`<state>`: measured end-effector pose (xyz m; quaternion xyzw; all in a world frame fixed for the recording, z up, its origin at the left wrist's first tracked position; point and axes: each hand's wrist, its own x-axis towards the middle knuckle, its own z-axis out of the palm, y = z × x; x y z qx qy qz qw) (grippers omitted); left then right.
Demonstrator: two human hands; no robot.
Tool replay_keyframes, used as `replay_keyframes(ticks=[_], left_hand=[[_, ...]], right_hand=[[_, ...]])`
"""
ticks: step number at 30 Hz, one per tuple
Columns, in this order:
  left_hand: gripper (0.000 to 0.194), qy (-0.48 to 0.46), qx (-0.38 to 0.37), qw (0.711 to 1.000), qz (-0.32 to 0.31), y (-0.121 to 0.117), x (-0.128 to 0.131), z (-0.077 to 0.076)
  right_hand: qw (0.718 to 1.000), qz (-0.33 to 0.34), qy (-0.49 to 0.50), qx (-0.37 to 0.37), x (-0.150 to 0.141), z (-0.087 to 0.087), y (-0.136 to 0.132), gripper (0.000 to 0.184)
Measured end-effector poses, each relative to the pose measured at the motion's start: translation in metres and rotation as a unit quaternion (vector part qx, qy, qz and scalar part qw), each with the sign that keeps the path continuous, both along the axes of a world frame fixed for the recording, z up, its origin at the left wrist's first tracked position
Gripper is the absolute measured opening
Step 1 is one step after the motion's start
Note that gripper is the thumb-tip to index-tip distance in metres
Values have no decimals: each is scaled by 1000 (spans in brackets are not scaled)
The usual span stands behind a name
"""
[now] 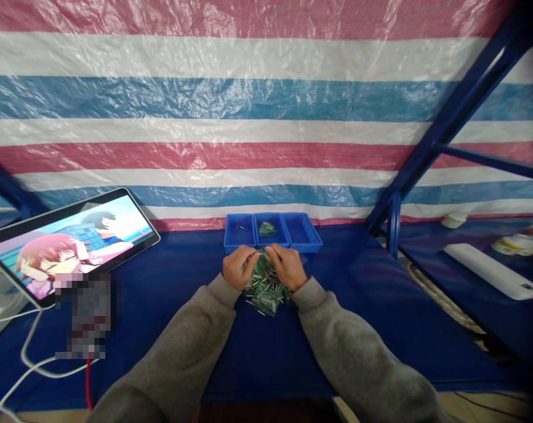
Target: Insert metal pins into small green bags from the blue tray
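Note:
My left hand and my right hand are close together over the far part of a heap. Slim metal pieces like screws or pins lie in this heap, mixed with small green-tinted plastic bags. Both hands are closed, thumbs pressed to the fingers and pointing at each other; what they pinch is too small to make out. Just beyond them stands a row of three joined blue trays. A few thin metal pieces lie in the left tray, green-tinted bags in the middle tray. Nothing shows in the right tray.
On the left a tablet playing a cartoon leans at an angle, with a white cable and a blurred-out object near it. A white oblong device lies at the right, past a blue metal frame. Striped sheeting hangs behind.

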<state>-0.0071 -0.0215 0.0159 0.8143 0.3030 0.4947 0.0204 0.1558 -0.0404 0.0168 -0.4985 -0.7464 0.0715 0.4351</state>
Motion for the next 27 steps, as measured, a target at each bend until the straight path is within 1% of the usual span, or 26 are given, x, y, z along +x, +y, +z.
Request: replay_keyframes(ticks=[2, 6, 8, 14, 19, 23, 27], left_hand=[[19, 6, 6, 1000, 0, 1, 0, -1], [23, 6, 4, 1000, 14, 3, -2, -3], [24, 0, 2, 1000, 21, 4, -2, -2], [23, -18, -1, 1000, 15, -1, -2, 2], [19, -35, 3, 999, -10, -2, -2, 4], [21, -39, 10, 999, 2, -2, -2, 4], [21, -38, 17, 999, 13, -3, -1, 3]], right_hand=[[1000, 6, 5, 6, 0, 3, -2, 40], [998, 46, 24, 20, -1, 10, -7, 31], [998, 57, 27, 22, -1, 12, -9, 30], [999, 41, -9, 16, -2, 8, -6, 41], [997, 76, -9, 12, -1, 8, -6, 43], [996, 91, -8, 16, -2, 9, -6, 45], [997, 78, -8, 15, -1, 6, -4, 49]])
